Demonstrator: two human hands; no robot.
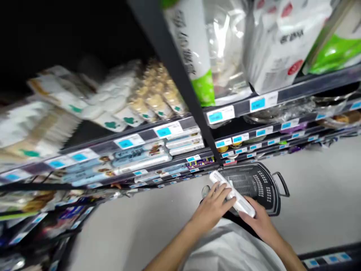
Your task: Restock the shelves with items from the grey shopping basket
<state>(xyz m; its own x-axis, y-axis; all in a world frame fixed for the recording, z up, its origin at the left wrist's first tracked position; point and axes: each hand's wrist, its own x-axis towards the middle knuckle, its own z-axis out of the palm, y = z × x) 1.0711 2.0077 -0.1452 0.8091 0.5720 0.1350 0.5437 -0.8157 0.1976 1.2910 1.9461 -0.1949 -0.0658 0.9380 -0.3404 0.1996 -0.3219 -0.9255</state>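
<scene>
left hand (213, 206): fingers wrapped around white oblong packet (232, 194) | right hand (261, 223): fingers closed on its lower end, two-handed grip steadying its length | packet: just above black plastic shopping basket (263, 175) | nearby: grocery shelving (180, 130)

Just one cam worn on the person's head, aimed forward and down, tipped hard sideways, really close to the store shelving (166, 64), left hand (210, 209), right hand (258, 226) and white package (232, 195) low in frame
</scene>
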